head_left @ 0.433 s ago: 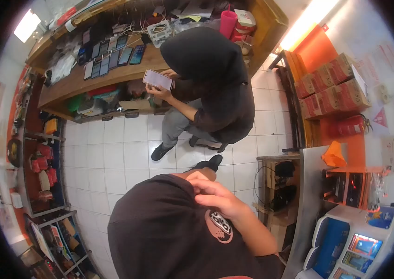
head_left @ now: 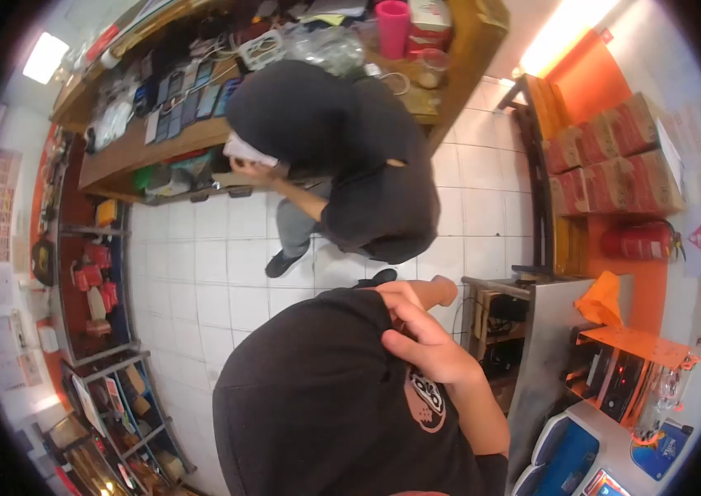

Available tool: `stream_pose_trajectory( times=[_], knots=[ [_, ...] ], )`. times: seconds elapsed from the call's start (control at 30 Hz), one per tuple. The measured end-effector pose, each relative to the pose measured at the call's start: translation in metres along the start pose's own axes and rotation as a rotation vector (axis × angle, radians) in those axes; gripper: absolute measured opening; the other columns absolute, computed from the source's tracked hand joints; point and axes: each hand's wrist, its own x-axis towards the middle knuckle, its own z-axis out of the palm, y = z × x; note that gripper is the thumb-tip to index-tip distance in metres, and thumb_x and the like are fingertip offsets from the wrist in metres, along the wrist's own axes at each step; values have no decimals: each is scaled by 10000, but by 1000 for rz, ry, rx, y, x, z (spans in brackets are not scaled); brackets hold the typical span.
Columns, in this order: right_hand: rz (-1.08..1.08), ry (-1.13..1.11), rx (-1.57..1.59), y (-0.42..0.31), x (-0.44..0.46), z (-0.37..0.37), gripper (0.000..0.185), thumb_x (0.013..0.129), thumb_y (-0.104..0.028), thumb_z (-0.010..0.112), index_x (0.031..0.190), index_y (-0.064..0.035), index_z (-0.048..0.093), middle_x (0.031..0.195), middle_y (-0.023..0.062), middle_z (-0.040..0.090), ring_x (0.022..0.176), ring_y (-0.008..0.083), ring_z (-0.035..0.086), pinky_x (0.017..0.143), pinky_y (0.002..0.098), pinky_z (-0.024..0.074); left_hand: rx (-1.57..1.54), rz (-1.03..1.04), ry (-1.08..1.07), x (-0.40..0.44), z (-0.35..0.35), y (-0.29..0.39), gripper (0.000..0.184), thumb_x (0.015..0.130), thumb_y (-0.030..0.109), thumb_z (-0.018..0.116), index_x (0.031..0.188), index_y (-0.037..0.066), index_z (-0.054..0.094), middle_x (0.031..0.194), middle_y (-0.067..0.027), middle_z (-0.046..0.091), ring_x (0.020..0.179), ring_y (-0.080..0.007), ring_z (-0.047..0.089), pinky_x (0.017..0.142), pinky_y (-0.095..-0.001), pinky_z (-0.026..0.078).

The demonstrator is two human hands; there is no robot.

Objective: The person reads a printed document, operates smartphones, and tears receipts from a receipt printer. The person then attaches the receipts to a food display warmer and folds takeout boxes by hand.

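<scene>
The shirt (head_left: 301,397) on the camera wearer's body filled the near middle of the scene. It was plain, near-black cloth, broad and mostly smooth, with a thin seam line towards its left side and soft folds gathering by the hand. On its right part sat a print (head_left: 425,401), a rounded patch of dusty pink and dark brown beside a black-and-white pattern.

The right hand (head_left: 427,335) came in from the near right and lay against the shirt's far right edge, just beyond the print. In this grip the thumb stood apart from the curled fingers, whose tips were partly lost at the cloth, so whether it pinched the fabric could not be told. The left hand could not be made out.

Farther off, another person (head_left: 387,178) in dark clothes bent over a pale, flat object (head_left: 253,152) held near the edge of a wooden surface (head_left: 139,157). Phones (head_left: 175,112) lay in rows there, and a pink cup (head_left: 392,31) stood at the far right.
</scene>
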Motion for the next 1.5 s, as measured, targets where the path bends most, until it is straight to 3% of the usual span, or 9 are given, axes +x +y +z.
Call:
stream_pose_trajectory(
  times=[0.27,0.37,0.43,0.53,0.67,0.83,0.97,1.1,1.5],
  knots=[
    [-5,-36,-274,-28,-58,-125,323,992,-289,548,1176,-25,583,1001,62,532,984,156,516,850,317,411,177,27,-163,66,-40,0,448,823,240,612,1249,101,624,1230,-191,633,1154,-271,612,982,-471,465],
    [-86,-43,-698,-11,-104,-181,435,993,-360,531,1237,-1,551,1058,104,548,1064,198,539,927,335,422,144,52,-57,117,-81,20,441,829,238,598,1245,93,624,1224,-197,633,1149,-277,613,983,-466,467],
    [-30,90,-389,-5,-149,-209,409,997,-338,528,1251,-19,557,1093,90,569,1088,177,545,934,323,429,-8,178,240,173,-85,0,428,863,254,595,1242,55,614,1185,-160,662,1081,-252,642,903,-398,501],
    [-89,419,98,28,-211,-244,361,1002,-276,523,1267,-34,563,1186,73,595,1131,165,552,955,308,430,-784,183,244,149,-160,29,372,863,239,614,1160,17,643,1085,-130,694,999,-244,658,873,-377,504],
    [-130,969,382,76,-286,-282,343,961,-185,558,1254,-7,571,1223,103,614,1132,198,565,988,326,425,-1070,258,378,129,-297,62,329,880,214,609,1129,4,655,1024,-89,703,945,-190,657,837,-315,492],
    [-287,1441,538,75,-311,-318,351,938,-183,563,1227,15,577,1191,134,631,1072,213,587,956,351,441,-657,656,975,181,-547,127,277,858,41,559,1125,2,622,1027,-82,679,957,-187,640,858,-306,497],
    [-386,1876,646,84,-280,-348,359,943,-224,564,1218,7,568,1150,145,631,1013,225,610,921,361,472,101,783,1583,208,-720,206,531,726,-35,549,1252,37,547,1320,-200,489,1244,-385,434,1060,-471,344],
    [-670,2238,875,58,-213,-395,343,951,-252,562,1203,-18,565,1110,138,635,940,237,637,860,357,513,399,710,1518,263,-801,229,541,724,13,583,1262,55,542,1360,-160,467,1290,-371,391,1088,-540,272],
    [-750,2298,808,-13,-112,-513,291,939,-216,569,1145,-12,591,1075,141,655,898,224,644,841,341,506,118,1074,1076,267,-875,194,534,684,-15,517,1209,59,584,1297,-136,517,1183,-361,426,1053,-486,294]
  ],
)
